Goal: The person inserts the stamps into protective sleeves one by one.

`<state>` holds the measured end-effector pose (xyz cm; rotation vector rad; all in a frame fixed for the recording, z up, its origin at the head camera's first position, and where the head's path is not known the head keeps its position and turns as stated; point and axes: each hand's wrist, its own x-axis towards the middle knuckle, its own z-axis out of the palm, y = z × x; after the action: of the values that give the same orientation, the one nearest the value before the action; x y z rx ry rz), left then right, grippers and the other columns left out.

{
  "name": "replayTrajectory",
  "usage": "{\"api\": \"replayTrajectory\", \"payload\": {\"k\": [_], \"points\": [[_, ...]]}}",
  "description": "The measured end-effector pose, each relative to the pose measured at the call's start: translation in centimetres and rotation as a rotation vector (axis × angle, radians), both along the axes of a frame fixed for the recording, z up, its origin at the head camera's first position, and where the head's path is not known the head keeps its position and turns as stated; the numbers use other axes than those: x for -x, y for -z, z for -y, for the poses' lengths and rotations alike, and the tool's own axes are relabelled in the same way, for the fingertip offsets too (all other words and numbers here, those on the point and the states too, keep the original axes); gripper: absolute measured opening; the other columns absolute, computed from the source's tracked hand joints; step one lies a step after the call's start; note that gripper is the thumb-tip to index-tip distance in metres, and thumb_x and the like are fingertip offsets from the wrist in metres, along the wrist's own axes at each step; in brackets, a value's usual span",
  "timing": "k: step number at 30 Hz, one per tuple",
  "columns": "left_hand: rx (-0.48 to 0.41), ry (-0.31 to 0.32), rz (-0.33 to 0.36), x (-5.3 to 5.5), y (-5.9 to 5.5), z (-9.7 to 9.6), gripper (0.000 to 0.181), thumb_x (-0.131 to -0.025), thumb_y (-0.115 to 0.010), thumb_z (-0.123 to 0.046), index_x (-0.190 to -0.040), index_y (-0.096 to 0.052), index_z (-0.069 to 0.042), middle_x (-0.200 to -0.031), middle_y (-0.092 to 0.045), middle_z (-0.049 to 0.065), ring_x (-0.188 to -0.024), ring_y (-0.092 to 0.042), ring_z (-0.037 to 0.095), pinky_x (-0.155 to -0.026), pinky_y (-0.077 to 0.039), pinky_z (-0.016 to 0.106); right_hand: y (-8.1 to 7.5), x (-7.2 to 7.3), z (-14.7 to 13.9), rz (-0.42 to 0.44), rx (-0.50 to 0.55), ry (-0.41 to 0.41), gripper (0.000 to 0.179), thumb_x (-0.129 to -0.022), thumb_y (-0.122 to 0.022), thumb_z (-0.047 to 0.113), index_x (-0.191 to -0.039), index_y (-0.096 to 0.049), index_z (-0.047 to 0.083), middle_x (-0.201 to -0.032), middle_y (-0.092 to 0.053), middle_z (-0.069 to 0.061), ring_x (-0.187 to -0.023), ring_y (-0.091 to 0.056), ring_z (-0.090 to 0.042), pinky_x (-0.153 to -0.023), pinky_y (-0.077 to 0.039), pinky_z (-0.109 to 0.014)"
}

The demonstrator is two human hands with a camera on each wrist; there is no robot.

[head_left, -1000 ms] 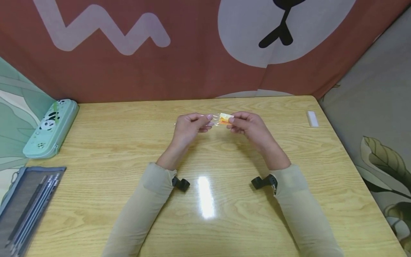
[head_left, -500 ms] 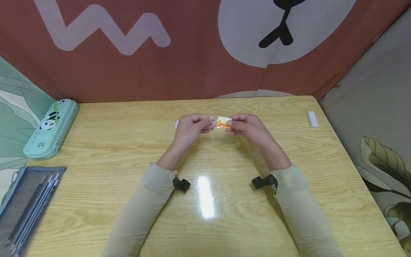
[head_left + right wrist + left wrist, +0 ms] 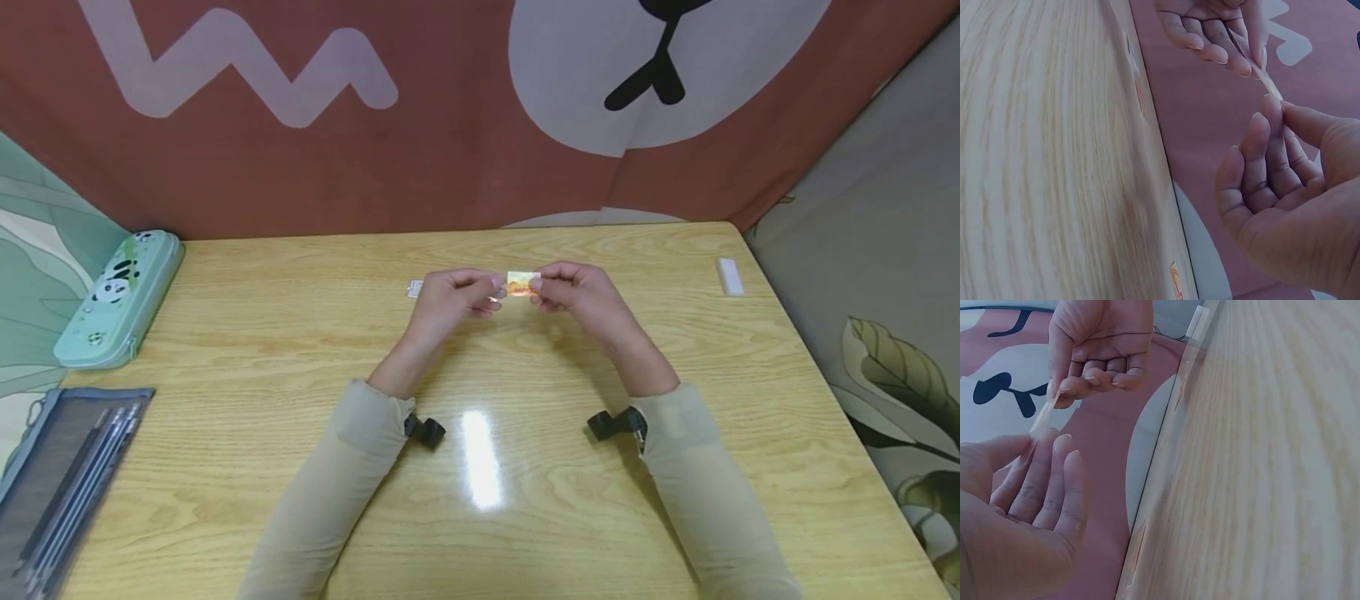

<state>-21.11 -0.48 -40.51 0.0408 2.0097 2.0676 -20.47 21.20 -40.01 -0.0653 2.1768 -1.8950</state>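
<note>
Between my two hands is a thin, flat, clear plastic packet with a yellow-and-orange printed end [image 3: 522, 283], raised above the far part of the table. My left hand [image 3: 452, 300] pinches it with thumb and forefinger; a white printed end [image 3: 415, 288] shows beyond that hand. My right hand [image 3: 581, 293] pinches the orange end between thumb and forefinger. In the left wrist view the packet [image 3: 1040, 420] appears edge-on as a narrow strip joining both hands' fingertips. The right wrist view shows the same strip [image 3: 1266, 80], its middle part covered by the left fingers.
A white eraser-like block [image 3: 730, 277] lies near the right edge of the wooden table [image 3: 300, 350]. At left are a mint pencil case [image 3: 120, 300] with pandas and a mesh pouch [image 3: 75, 475] of pencils. A reddish-brown cloth [image 3: 435, 167] hangs behind.
The left hand has slid slightly right along the packet, closer to the orange end. More of the white end shows at its left. The right hand has barely moved.
</note>
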Motion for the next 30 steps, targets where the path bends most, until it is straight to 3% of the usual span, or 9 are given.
{"api": "replayTrajectory", "payload": {"k": [5,13,18,27,30], "points": [[0.018,0.006,0.034,-0.05,-0.19,-0.08,0.02,-0.096,-0.07,-0.014,-0.109,-0.076,0.0,-0.09,-0.077,0.008,-0.073,-0.074,0.013,-0.08,-0.065,0.039,0.05,0.05,0.01,-0.008,-0.037,0.01,0.018,-0.099,-0.067,0.022,-0.104,-0.069,0.005,-0.083,-0.071,0.009,-0.083,-0.067,-0.008,-0.083,-0.06,-0.028],[0.037,-0.001,0.032,0.03,-0.11,-0.18,0.022,-0.093,-0.074,-0.017,-0.105,-0.077,0.002,-0.083,-0.077,0.004,-0.069,-0.073,0.01,-0.068,-0.064,0.029,0.02,0.16,-0.31,-0.015,-0.058,0.041,0.027,-0.101,-0.065,0.026,-0.117,-0.068,0.005,-0.088,-0.069,0.007,-0.085,-0.067,-0.014,-0.084,-0.061,-0.029],[0.038,0.001,0.03,0.04,0.09,-0.17,0.023,-0.093,-0.074,-0.017,-0.106,-0.076,0.002,-0.081,-0.077,0.003,-0.069,-0.073,0.01,-0.066,-0.063,0.028,-0.03,0.02,-0.67,-0.02,-0.028,0.065,0.022,-0.101,-0.065,0.023,-0.112,-0.069,0.005,-0.087,-0.07,0.008,-0.087,-0.067,-0.016,-0.081,-0.06,-0.023],[0.056,0.01,0.04,-0.1,0.11,-0.32,0.023,-0.093,-0.075,-0.017,-0.105,-0.076,0.001,-0.079,-0.074,0.001,-0.067,-0.072,0.01,-0.073,-0.064,0.039,-0.1,0.02,-0.36,-0.023,-0.059,0.03,0.024,-0.102,-0.062,0.018,-0.114,-0.068,-0.002,-0.086,-0.07,0.009,-0.086,-0.066,-0.008,-0.082,-0.06,-0.022],[0.06,0.012,0.035,-0.11,0.17,-0.37,0.022,-0.093,-0.074,-0.017,-0.104,-0.076,0.001,-0.077,-0.074,-0.001,-0.066,-0.072,0.009,-0.072,-0.064,0.038,-0.1,0.07,-0.25,-0.016,-0.046,0.033,0.023,-0.101,-0.062,0.015,-0.114,-0.067,-0.004,-0.084,-0.07,0.009,-0.085,-0.067,-0.007,-0.081,-0.06,-0.022]]}}
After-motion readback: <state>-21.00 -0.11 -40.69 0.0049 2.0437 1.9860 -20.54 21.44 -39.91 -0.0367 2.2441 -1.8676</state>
